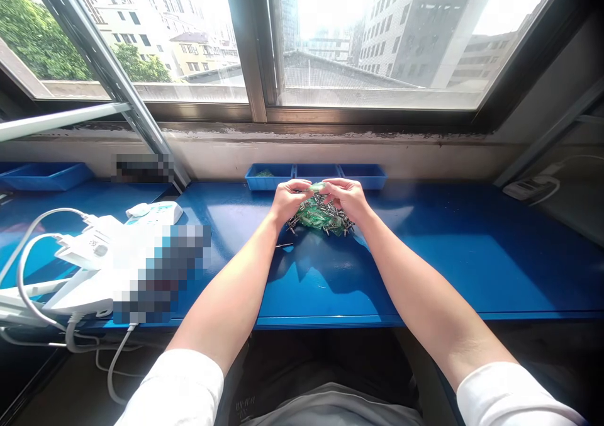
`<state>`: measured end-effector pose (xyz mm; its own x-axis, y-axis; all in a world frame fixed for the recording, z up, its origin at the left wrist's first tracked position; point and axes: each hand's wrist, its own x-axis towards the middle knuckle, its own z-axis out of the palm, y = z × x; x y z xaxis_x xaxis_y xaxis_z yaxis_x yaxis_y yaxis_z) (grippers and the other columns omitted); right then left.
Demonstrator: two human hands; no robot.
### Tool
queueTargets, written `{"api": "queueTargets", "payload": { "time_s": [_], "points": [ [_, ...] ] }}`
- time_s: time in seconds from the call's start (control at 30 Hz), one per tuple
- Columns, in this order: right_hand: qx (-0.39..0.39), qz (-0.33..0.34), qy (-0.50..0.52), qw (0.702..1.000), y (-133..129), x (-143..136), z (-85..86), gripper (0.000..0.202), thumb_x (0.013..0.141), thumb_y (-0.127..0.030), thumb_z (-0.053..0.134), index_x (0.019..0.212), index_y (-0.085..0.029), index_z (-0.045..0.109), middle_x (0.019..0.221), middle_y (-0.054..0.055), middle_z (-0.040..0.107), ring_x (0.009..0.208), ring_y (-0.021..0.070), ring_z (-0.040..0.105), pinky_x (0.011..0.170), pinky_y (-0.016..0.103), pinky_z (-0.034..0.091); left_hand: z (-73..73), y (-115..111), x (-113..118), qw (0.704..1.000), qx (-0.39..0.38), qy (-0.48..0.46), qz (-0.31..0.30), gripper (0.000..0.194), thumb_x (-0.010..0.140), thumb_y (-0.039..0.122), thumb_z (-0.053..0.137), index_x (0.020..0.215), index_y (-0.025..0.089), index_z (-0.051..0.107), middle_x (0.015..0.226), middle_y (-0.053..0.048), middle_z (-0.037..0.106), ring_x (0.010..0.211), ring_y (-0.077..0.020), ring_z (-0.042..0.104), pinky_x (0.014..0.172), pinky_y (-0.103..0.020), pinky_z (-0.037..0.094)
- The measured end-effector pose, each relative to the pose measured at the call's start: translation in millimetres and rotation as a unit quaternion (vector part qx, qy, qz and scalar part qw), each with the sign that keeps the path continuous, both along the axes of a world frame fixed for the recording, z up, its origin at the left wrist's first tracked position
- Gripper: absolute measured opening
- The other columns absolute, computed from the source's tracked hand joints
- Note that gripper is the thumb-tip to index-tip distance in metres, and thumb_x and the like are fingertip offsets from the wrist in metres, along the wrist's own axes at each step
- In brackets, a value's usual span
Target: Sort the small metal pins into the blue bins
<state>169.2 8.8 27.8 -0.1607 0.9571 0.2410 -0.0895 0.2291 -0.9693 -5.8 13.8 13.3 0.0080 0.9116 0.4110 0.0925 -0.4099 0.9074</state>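
Note:
Over a heap of small metal pins (336,215), which look like rivets or screws, my two hands meet at the middle of the table. A small piece of translucent green plastic (317,187) spans the gap between my fingertips. My left hand (287,199) is closed in a pinch on its left end, and my right hand (350,197) pinches the right end. More crumpled green plastic (312,215) lies among the pins. One loose pin (284,245) rests on the table left of the heap. My fingers partly hide the back of the heap.
Behind the heap, a row of blue bins (316,172) stands against the wall; the left one holds some green material. Another blue bin (50,175) is at the far left. A white power strip (101,281) with plugs and cables lies on the blue table (438,256).

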Motion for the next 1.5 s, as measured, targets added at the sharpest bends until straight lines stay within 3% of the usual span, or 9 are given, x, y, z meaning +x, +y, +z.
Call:
{"api": "queueTargets", "payload": {
  "time_s": [0.2, 0.4, 0.53, 0.67, 0.8, 0.93, 1.2, 1.33, 1.5],
  "points": [
    [0.046, 0.049, -0.025, 0.997, -4, 2, -1.6, 0.035, 0.055, -0.024, 0.074, 0.089, -0.017, 0.069, 0.077, 0.003, 0.070, 0.061, 0.0149, 0.062, 0.047, 0.022, 0.041, 0.6, -3, -3, 0.992, 0.082, 0.059, 0.080, 0.007, 0.066, 0.023, 0.070, 0.071, 0.019, 0.072, 0.112, -0.005, 0.062, 0.098, -0.0203, 0.061, 0.084, -0.034, 0.051],
    [0.114, -0.019, -0.052, 0.992, -2, -1, -4.7, 0.026, 0.054, -0.025, 0.075, 0.078, -0.015, 0.069, 0.070, 0.001, 0.068, 0.061, 0.0128, 0.059, 0.061, 0.028, 0.049, 6.0, -11, 2, 0.972, 0.138, 0.147, 0.124, 0.010, 0.072, 0.014, 0.062, 0.074, 0.020, 0.070, 0.108, -0.004, 0.066, 0.102, -0.0193, 0.060, 0.093, -0.035, 0.047],
    [0.112, -0.047, -0.066, 0.990, 1, -1, -5.6, 0.033, 0.059, -0.033, 0.074, 0.087, -0.017, 0.067, 0.070, 0.000, 0.066, 0.060, 0.0124, 0.059, 0.060, 0.027, 0.049, 4.6, -10, 4, 0.979, 0.101, 0.143, 0.103, 0.010, 0.075, 0.025, 0.062, 0.081, 0.019, 0.068, 0.088, -0.003, 0.070, 0.082, -0.0168, 0.063, 0.078, -0.030, 0.050],
    [0.112, -0.070, -0.086, 0.988, 3, 0, -6.6, 0.036, 0.063, -0.035, 0.072, 0.093, -0.017, 0.065, 0.068, -0.001, 0.064, 0.057, 0.0119, 0.057, 0.060, 0.027, 0.048, 3.1, -10, 3, 0.989, 0.059, 0.106, 0.090, 0.030, 0.074, 0.030, 0.064, 0.101, 0.020, 0.060, 0.073, 0.001, 0.066, 0.064, -0.0126, 0.059, 0.062, -0.024, 0.047],
    [0.130, -0.079, -0.121, 0.981, 5, 1, -9.7, 0.032, 0.065, -0.034, 0.069, 0.092, -0.017, 0.066, 0.069, 0.000, 0.064, 0.061, 0.0129, 0.058, 0.063, 0.028, 0.049, 3.9, -9, 0, 0.983, 0.059, 0.114, 0.133, 0.027, 0.076, 0.028, 0.060, 0.103, 0.023, 0.057, 0.066, 0.004, 0.061, 0.060, -0.0113, 0.056, 0.061, -0.023, 0.045],
    [0.146, -0.076, -0.156, 0.974, 6, 1, -13.3, 0.029, 0.068, -0.033, 0.065, 0.092, -0.017, 0.066, 0.069, 0.001, 0.064, 0.062, 0.0136, 0.058, 0.063, 0.028, 0.049, 2.7, -3, -7, 0.967, 0.054, 0.138, 0.207, 0.016, 0.078, 0.029, 0.056, 0.090, 0.020, 0.062, 0.078, -0.001, 0.066, 0.070, -0.0141, 0.060, 0.070, -0.026, 0.048],
    [0.207, 0.011, -0.222, 0.953, -5, 1, -12.1, 0.031, 0.069, -0.026, 0.061, 0.098, -0.016, 0.067, 0.074, 0.002, 0.065, 0.065, 0.0132, 0.057, 0.064, 0.027, 0.048, -4.4, 12, -30, 0.958, 0.032, 0.151, 0.240, 0.041, 0.074, 0.033, 0.063, 0.112, 0.016, 0.063, 0.106, -0.008, 0.068, 0.092, -0.0211, 0.063, 0.089, -0.034, 0.047],
    [0.226, 0.019, -0.256, 0.940, -8, 2, -10.8, 0.030, 0.069, -0.025, 0.060, 0.096, -0.015, 0.067, 0.073, 0.002, 0.065, 0.065, 0.0131, 0.057, 0.063, 0.026, 0.047, -6.5, 19, -37, 0.955, 0.025, 0.160, 0.248, 0.063, 0.070, 0.033, 0.068, 0.129, 0.019, 0.051, 0.132, -0.011, 0.053, 0.122, -0.0269, 0.048, 0.106, -0.038, 0.035],
    [0.242, 0.024, -0.270, 0.932, -6, 3, -13.1, 0.030, 0.070, -0.026, 0.059, 0.098, -0.015, 0.067, 0.073, 0.002, 0.065, 0.066, 0.0135, 0.058, 0.064, 0.026, 0.047, -11.9, 23, -38, 0.930, -0.087, 0.223, 0.279, 0.078, 0.066, 0.040, 0.070, 0.136, 0.021, 0.041, 0.130, -0.015, 0.050, 0.131, -0.0350, 0.035, 0.107, -0.049, 0.028]
  ]
}}
